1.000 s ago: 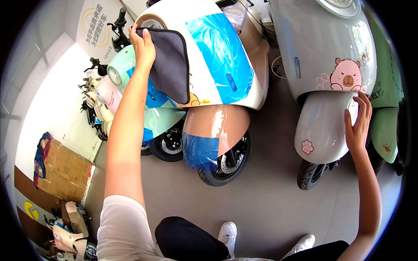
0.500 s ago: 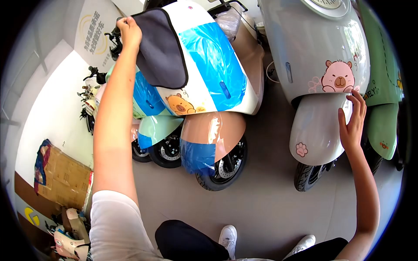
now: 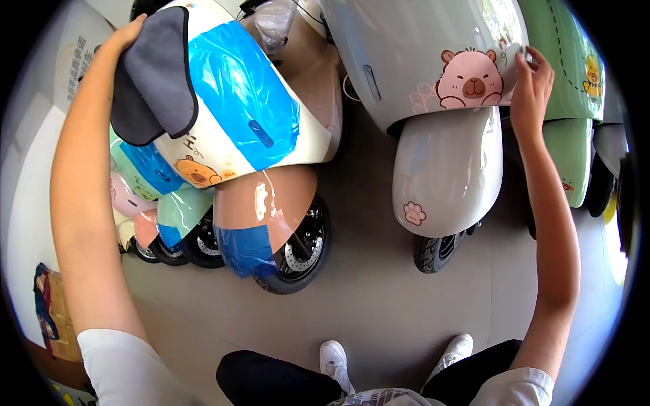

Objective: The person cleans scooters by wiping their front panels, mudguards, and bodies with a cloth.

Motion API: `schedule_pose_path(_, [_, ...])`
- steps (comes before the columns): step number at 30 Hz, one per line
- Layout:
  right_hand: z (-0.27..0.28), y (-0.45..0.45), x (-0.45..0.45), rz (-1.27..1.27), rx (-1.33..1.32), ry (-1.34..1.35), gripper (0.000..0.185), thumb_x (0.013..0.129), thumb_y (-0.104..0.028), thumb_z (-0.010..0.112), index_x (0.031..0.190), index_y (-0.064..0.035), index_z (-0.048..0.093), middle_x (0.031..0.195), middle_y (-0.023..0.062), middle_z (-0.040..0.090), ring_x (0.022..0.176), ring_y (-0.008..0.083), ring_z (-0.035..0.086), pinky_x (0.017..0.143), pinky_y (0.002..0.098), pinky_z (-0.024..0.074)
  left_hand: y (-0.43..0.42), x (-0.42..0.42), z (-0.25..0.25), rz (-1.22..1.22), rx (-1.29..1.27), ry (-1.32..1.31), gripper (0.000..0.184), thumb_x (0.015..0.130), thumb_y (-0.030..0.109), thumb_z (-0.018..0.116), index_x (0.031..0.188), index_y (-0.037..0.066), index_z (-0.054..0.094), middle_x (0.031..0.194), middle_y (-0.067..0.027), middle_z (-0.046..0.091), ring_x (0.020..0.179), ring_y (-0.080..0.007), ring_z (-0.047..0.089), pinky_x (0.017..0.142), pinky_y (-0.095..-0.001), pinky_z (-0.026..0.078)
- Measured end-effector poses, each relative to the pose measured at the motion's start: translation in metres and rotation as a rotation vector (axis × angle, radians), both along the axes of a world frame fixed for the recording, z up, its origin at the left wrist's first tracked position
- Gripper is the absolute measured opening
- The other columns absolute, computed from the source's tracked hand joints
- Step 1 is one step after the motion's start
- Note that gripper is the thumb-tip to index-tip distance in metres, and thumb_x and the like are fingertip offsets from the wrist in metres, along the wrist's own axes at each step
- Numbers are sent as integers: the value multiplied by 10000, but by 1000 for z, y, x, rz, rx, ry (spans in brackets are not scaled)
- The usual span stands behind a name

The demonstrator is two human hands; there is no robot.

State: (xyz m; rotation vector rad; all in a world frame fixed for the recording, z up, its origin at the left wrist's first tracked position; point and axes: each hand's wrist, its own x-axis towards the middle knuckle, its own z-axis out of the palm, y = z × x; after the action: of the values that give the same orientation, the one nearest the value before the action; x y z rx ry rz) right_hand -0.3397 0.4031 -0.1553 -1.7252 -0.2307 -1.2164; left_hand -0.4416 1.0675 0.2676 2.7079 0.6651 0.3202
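My left hand is raised at the upper left, its fingers closed at the upper edge of a dark grey cloth. The cloth has black edging and hangs folded over the front of a white scooter; my fingertips are partly hidden. Blue film covers part of that scooter's panel. On the right, my right hand is at the side edge of a light grey scooter's front panel, beside a pink capybara sticker. Its fingers are bent and apart, with nothing visible in them.
A brown front fender with blue film stands over a black wheel. More scooters line up at the left, including a mint fender. A green scooter stands at the right. Grey floor lies before my white shoes.
The view has shifted right, so the scooters appear further left. The cloth now shows a folded second layer. My right hand has risen along the grey panel's edge, its fingers more bent.
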Motion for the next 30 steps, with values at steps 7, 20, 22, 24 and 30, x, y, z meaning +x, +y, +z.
schedule_pose_path(7, [25,-37,78,603,566,428,612,1033,-505,526,1466,-74,563,1392,101,626,1253,201,582,1092,348,422,-54,-43,15,-7,108,184,768,1028,673,337,1460,94,598,1390,-133,650,1227,-235,633,1085,-339,442])
schedule_pose_path(20, [-116,-91,165,716,920,595,499,1084,-391,470,1459,-65,519,1388,53,632,1252,173,614,1055,358,493,-82,-23,-7,198,61,-49,722,973,629,503,1378,41,611,1360,-202,632,1240,-339,611,1063,-475,455])
schedule_pose_path(22, [-123,-86,168,729,945,550,489,1081,-384,475,1442,-59,527,1366,55,643,1236,178,625,1048,359,500,-76,-15,-2,166,126,-45,711,982,611,486,1360,24,620,1362,-220,627,1254,-349,603,1074,-471,444])
schedule_pose_path(24, [-123,-86,163,773,944,583,481,1078,-368,482,1434,-48,525,1353,72,646,1223,187,632,1024,359,521,-69,-4,4,126,215,-35,702,992,593,468,1341,6,630,1364,-239,622,1268,-358,595,1084,-466,434])
schedule_pose_path(30, [-138,-99,169,783,779,524,462,1104,-270,460,1499,-29,460,1395,91,606,1226,185,619,1028,350,524,-54,26,7,67,559,-61,687,1021,540,414,1286,-46,657,1370,-295,607,1311,-386,570,1117,-451,404])
